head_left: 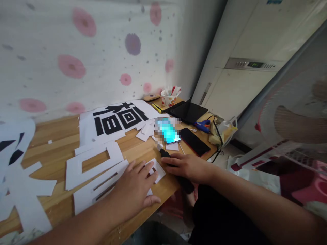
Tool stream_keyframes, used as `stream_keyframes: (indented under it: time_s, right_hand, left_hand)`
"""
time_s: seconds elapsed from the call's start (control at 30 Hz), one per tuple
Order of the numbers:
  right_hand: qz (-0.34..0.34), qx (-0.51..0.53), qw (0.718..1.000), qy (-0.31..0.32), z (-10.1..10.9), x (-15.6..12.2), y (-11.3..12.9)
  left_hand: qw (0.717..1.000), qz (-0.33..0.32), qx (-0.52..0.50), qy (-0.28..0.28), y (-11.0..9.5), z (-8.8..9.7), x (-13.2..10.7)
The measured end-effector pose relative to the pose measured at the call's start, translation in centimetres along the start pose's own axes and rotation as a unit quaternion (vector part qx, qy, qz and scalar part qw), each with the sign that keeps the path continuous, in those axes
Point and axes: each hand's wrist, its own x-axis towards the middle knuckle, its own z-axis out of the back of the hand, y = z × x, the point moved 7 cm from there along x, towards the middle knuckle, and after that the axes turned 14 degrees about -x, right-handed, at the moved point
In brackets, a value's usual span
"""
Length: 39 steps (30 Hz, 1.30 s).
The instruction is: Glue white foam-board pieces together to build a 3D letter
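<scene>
small white board cut-out with a slot (160,173) flat near wooden table's (57,137) front edge, partly under left hand (138,187), which is palm down, fingers spread. right hand (187,167) just beside, fingers laid over black-handled tool (186,184); gripping or only resting, can't tell. beyond: lit smartphone (169,132), pixelated in part; dark phone (195,141) beside it; blue glue gun (203,126); bold black character sheet (114,124) by wall.
</scene>
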Motion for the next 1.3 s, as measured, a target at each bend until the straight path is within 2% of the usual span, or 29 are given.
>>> stream_keyframes:
  time_s: [0.07, 0.17, 0.23, 0.37, 0.5, 0.7, 0.77, 0.9, 1.0, 1.07, 1.1, 1.17, 1.2, 1.23, 1.27, 1.3]
  right_hand:
    - [-0.037, 0.031, 0.998, -0.030, 0.4, 0.2, -0.8]
    - [-0.163, 0.103, 0.979, -0.069, 1.6, 0.9, -2.0]
    - [-0.240, 0.160, 0.957, -0.039, 1.5, 1.6, -2.0]
    - [-0.318, 0.225, 0.919, 0.064, 0.4, 3.1, -0.6]
    - [-0.380, 0.241, 0.890, 0.076, -0.2, 3.5, -0.4]
    - [-0.457, 0.341, 0.819, 0.063, -1.7, 3.4, -1.5]
    - [-0.466, 0.356, 0.807, 0.066, -2.1, 3.5, -1.6]
    - [-0.459, 0.383, 0.800, 0.052, -2.9, 3.9, -1.4]
    - [-0.460, 0.448, 0.766, 0.024, -3.5, 4.0, -1.2]
    - [-0.467, 0.502, 0.728, -0.011, -3.5, 4.0, -1.3]
    - [-0.470, 0.527, 0.707, -0.034, -3.4, 3.9, -1.4]
    - [-0.468, 0.583, 0.657, -0.092, -2.6, 3.9, -1.7]
    - [-0.461, 0.612, 0.630, -0.126, -2.0, 4.0, -1.9]
    - [-0.451, 0.638, 0.603, -0.159, -1.4, 4.0, -1.9]
    - [-0.441, 0.658, 0.580, -0.191, -0.8, 4.1, -2.0]
    - [-0.430, 0.672, 0.561, -0.221, -0.2, 4.2, -2.0]
  left_hand:
    - [1.000, 0.006, -0.003, 0.012, 0.0, 0.0, 0.0]
    - [1.000, 0.007, -0.005, 0.030, -0.2, 0.3, 0.1]
    - [0.999, 0.002, -0.002, 0.040, -0.4, 0.4, 0.0]
    - [0.998, 0.002, 0.008, 0.061, -0.5, 0.4, -0.3]
    - [0.997, 0.005, 0.017, 0.069, -0.7, 0.2, -0.6]
    - [0.993, 0.019, 0.019, 0.113, -1.0, -0.1, -0.9]
    - [0.992, 0.023, 0.018, 0.121, -1.0, -0.2, -0.9]
    - [0.994, 0.020, 0.013, 0.110, -0.9, -0.4, -1.1]
    - [0.995, 0.010, 0.002, 0.103, -0.6, -0.2, -1.2]
    - [0.998, -0.008, -0.025, 0.064, -0.3, 0.7, -1.1]
    - [0.998, -0.014, -0.050, 0.022, 0.0, 1.6, -1.0]
    - [0.985, 0.002, -0.130, -0.116, 1.0, 4.1, -1.0]
    - [0.962, 0.029, -0.189, -0.197, 1.9, 5.4, -1.2]
    - [0.927, 0.064, -0.260, -0.261, 3.0, 6.2, -1.6]
    - [0.887, 0.098, -0.342, -0.295, 3.9, 6.4, -1.8]
    - [0.845, 0.127, -0.429, -0.292, 4.6, 6.0, -1.7]
